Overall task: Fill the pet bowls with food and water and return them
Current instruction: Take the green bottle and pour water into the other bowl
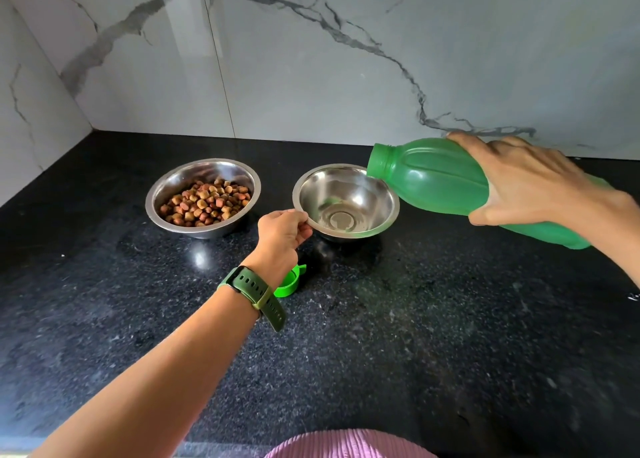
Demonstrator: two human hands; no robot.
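Two steel bowls were set side by side on the black counter (433, 319): the kibble bowl (203, 198) on the left, the water bowl (346, 203) beside it. The water bowl's near rim was pinched by the left hand (282, 234); the tilted green bottle (450, 184) was wrapped by the right hand (540, 184), mouth over the bowl's far rim. The bowl was judged light, stiff and slippery, best steadied at the rim

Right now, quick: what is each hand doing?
Left hand: pinches the rim of the steel bowl.
Right hand: grips the tilted green bottle, mouth over that bowl.
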